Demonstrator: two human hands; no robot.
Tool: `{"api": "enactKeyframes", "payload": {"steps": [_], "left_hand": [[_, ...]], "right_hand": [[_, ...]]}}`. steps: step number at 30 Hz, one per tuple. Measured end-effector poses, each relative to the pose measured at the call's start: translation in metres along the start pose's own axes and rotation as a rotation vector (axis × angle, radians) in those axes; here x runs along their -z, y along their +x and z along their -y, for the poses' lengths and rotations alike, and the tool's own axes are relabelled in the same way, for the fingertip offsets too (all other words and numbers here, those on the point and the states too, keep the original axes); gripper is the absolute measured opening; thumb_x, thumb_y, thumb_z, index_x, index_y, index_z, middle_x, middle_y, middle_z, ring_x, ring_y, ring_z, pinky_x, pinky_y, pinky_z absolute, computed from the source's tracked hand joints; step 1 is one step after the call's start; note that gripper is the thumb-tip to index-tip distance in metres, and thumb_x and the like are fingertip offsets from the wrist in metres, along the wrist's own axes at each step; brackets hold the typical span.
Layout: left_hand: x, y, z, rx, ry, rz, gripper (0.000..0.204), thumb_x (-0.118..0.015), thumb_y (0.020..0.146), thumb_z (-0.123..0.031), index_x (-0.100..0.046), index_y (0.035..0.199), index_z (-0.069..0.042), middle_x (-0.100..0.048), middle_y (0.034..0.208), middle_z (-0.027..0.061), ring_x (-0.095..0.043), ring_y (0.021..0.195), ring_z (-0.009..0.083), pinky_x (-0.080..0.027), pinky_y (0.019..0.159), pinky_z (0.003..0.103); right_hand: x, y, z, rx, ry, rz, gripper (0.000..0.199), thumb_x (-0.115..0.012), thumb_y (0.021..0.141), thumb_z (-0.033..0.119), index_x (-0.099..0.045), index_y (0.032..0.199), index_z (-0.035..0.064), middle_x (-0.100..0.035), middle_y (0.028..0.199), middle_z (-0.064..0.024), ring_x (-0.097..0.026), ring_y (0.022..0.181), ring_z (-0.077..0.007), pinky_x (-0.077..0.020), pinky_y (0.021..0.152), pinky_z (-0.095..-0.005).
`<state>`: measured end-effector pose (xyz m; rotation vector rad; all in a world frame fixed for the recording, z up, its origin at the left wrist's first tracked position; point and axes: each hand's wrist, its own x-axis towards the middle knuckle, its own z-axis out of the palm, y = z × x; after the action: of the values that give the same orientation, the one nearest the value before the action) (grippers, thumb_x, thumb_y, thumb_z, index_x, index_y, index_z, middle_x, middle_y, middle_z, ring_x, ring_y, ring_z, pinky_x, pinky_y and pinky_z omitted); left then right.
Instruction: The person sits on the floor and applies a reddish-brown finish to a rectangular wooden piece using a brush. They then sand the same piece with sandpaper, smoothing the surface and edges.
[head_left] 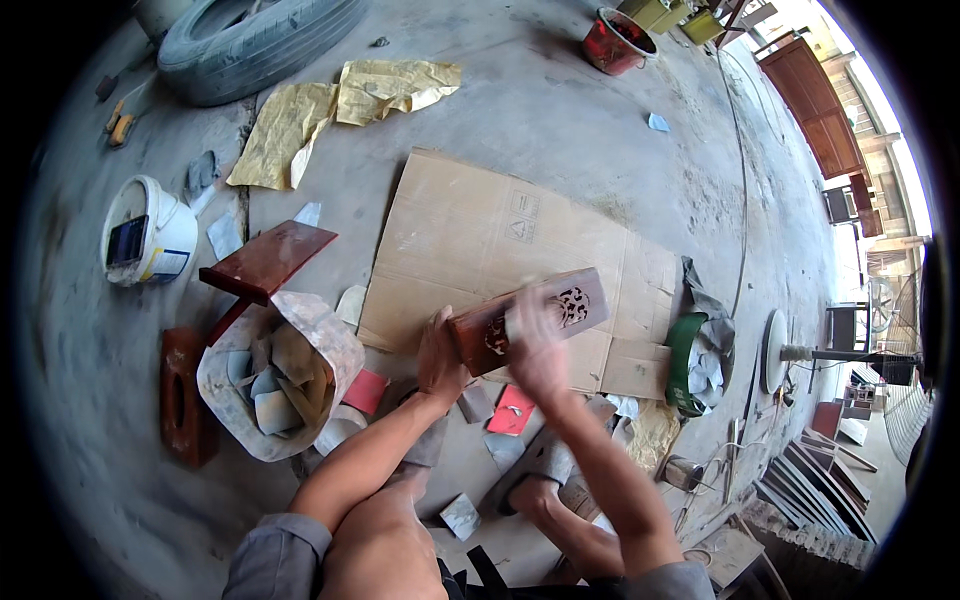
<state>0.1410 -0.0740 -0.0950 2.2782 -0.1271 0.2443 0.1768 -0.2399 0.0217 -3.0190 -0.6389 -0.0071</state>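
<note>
A reddish-brown wooden board (585,290) with a carved openwork pattern is held tilted above a flattened cardboard sheet (440,220). My left hand (440,358) is closed round the board's left end. Over the middle of its face lies my right hand (537,350), smeared by motion, covering part of the carving. Whether something pale sits under those fingers cannot be made out. On the floor between my feet and the cardboard are a red square sheet (510,410), a grey-brown piece (476,404) and a grey sheet (503,452).
At left stand a sack of sanding-sheet scraps (345,350), a wooden piece (290,250) and a white bucket (180,235). Crumpled yellowish paper (400,90) and a tire (260,50) lie farther off. A green container (683,365) with grey scraps and a fan (775,350) are at right.
</note>
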Motion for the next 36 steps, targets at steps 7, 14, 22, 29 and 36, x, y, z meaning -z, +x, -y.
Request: {"api": "enactKeyframes", "payload": {"steps": [7,14,22,29,36], "left_hand": [[0.005,0.001,-0.009,-0.030,0.011,-0.079,0.071,-0.070,0.093,-0.022,-0.032,0.146,0.005,-0.053,0.133,0.0309,-0.055,0.121,0.0489,-0.047,0.105,0.054],[-0.001,-0.006,0.009,-0.080,0.089,-0.048,0.064,-0.067,0.096,-0.020,-0.035,0.145,0.006,-0.054,0.133,0.0315,-0.055,0.121,0.0498,-0.048,0.105,0.052],[0.004,0.001,-0.009,0.017,-0.067,-0.044,0.064,-0.069,0.096,-0.019,-0.037,0.144,0.007,-0.053,0.134,0.0312,-0.055,0.122,0.0492,-0.046,0.106,0.053],[-0.001,-0.001,0.003,0.001,-0.019,-0.016,0.067,-0.070,0.096,-0.023,-0.036,0.144,0.008,-0.052,0.135,0.0315,-0.054,0.124,0.0496,-0.046,0.106,0.053],[0.001,-0.004,0.000,0.005,-0.046,-0.029,0.068,-0.068,0.094,-0.021,-0.035,0.147,0.006,-0.050,0.140,0.0317,-0.052,0.128,0.0495,-0.045,0.110,0.053]], "right_hand": [[0.003,-0.005,-0.039,-0.066,0.305,0.049,0.073,-0.061,0.082,0.004,-0.042,0.150,-0.0123,-0.038,0.161,-0.0308,-0.035,0.151,-0.0448,-0.0281,0.128,-0.0480],[0.002,-0.022,0.049,0.100,0.320,-0.082,0.077,-0.061,0.081,0.005,-0.038,0.152,-0.0153,-0.031,0.165,-0.0299,-0.030,0.155,-0.0420,-0.0281,0.128,-0.0496],[-0.007,-0.023,-0.020,-0.207,0.145,-0.078,0.080,-0.059,0.080,0.001,-0.031,0.153,-0.0150,-0.036,0.160,-0.0350,-0.035,0.152,-0.0437,-0.0293,0.127,-0.0500],[-0.001,-0.026,-0.045,-0.118,0.167,-0.026,0.079,-0.062,0.082,0.006,-0.034,0.154,-0.0130,-0.035,0.161,-0.0334,-0.030,0.155,-0.0445,-0.0235,0.129,-0.0498],[0.000,-0.044,0.045,0.071,0.316,-0.038,0.078,-0.062,0.082,0.008,-0.037,0.152,-0.0149,-0.033,0.163,-0.0331,-0.033,0.154,-0.0411,-0.0286,0.128,-0.0488]]}}
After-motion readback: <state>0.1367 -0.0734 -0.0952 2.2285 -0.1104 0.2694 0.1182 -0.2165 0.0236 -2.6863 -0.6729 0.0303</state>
